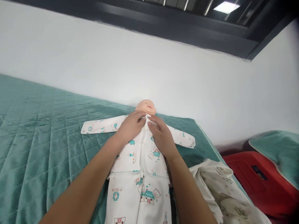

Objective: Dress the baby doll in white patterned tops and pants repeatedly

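A baby doll (146, 106) lies on its back, dressed in a white printed top (133, 155) with both sleeves spread out sideways. White printed trousers (126, 199) cover the lower body below the top's hem. At the collar, just under the doll's chin, my left hand (133, 124) pinches the left side of the front opening between thumb and fingers. My right hand (161, 133) grips the other side of the collar, its bent fingers close to those of my left hand. Lower down, the two front edges meet along the chest.
The doll rests on a green quilted cover (46, 133) that reaches the white wall (105, 62). A crumpled white printed cloth (224, 189) lies at the right. Beyond the cover's right edge are a red object (261, 180) and more green fabric (280, 152).
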Demonstrator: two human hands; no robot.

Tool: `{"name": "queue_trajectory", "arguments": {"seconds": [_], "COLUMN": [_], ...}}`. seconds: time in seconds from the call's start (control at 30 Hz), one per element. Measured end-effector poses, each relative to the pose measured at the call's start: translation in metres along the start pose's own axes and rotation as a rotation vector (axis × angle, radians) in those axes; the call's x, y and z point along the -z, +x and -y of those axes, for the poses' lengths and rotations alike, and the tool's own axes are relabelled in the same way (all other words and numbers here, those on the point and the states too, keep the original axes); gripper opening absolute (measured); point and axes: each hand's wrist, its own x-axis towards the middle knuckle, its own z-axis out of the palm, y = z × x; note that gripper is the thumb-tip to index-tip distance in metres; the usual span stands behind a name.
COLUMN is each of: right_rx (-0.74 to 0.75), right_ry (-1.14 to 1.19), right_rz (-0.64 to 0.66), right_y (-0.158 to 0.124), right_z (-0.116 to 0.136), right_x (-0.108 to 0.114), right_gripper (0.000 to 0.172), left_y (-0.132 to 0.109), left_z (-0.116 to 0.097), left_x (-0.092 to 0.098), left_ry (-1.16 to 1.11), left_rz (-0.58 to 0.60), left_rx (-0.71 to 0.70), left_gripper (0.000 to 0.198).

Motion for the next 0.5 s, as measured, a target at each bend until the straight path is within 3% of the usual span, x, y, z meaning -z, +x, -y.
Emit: {"name": "queue_trajectory", "arguments": {"seconds": [0.27,0.4,0.5], "right_rx": [0.022,-0.016,-0.044], "right_ry": [-0.122,0.002,0.098], "right_rz": [0.127,0.044,-0.038], "right_y": [0.0053,0.0036,0.0019], "right_z": [-0.001,-0.0002,-0.0004], "right_x": [0.0049,0.0017,-0.0013], "right_gripper": [0.035,0.028,0.025], "left_y": [-0.0001,0.0009,-0.0002], "left_z": [0.0031,0.006,0.0038], "left_x": [0.002,0.0006,0.0005], "left_ry": [-0.002,-0.017,-0.058], "left_rz": [0.018,0.042,0.043], "left_rx": [-0.05,-0.105,-0.052], "left_gripper": [0.037,0.04,0.043]}}
